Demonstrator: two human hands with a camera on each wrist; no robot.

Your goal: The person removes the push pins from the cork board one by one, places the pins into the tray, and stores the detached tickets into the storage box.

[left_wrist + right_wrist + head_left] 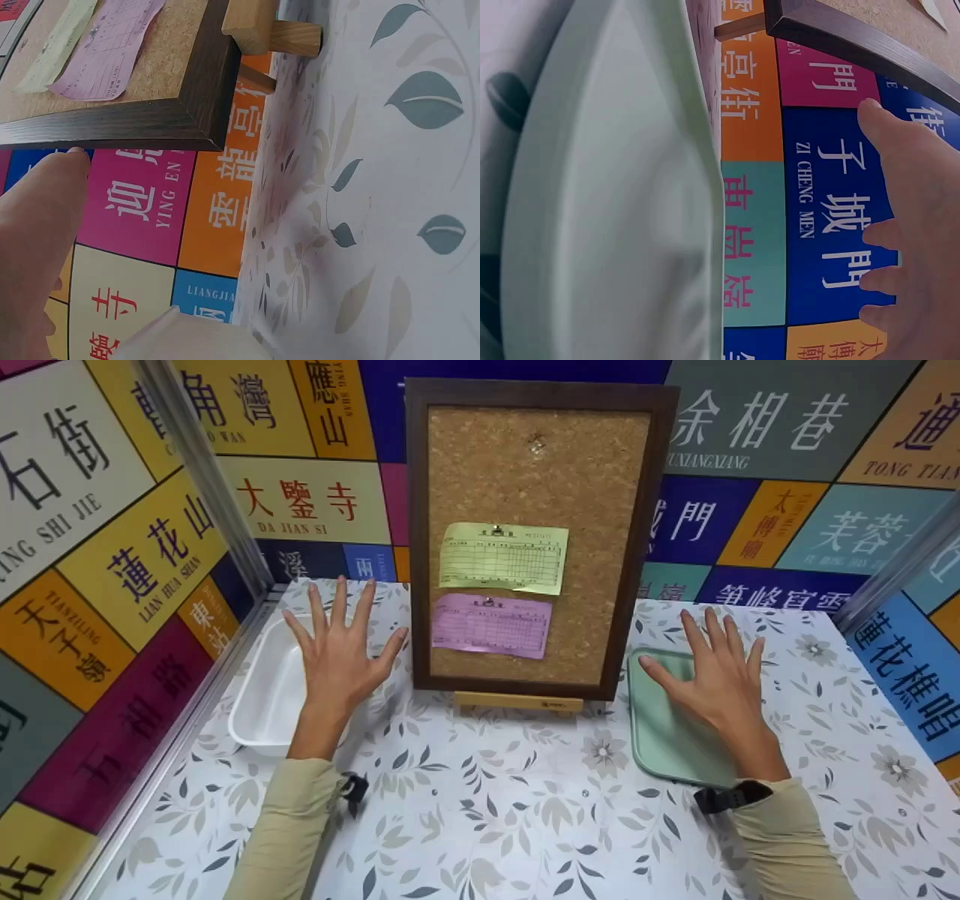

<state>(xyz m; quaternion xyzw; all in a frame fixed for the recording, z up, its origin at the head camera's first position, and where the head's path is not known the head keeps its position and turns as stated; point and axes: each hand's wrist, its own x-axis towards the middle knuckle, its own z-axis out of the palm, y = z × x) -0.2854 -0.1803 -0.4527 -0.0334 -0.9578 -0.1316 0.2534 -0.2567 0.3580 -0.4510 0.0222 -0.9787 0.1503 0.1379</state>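
Observation:
Fingers spread, my left hand (336, 656) is held over the white basin (251, 701) on the left, holding nothing. My right hand (720, 682), its fingers also spread, hovers above a green tray (660, 750) on the right and is likewise without anything in it. Between the hands a cork board (525, 472) in a dark wood frame leans on a small wooden stand (517, 703). Pinned to its lower half are a yellow paper slip (502, 559) and, beneath that, a pink slip (491, 626). Near the board's top sits a small cluster of pins (535, 442), too small to make out clearly.
A white tablecloth (480, 840) with a leaf pattern covers the table. Walls with coloured place-name panels (307, 499) stand behind and on both sides. A metal post (217, 480) rises at the back left corner.

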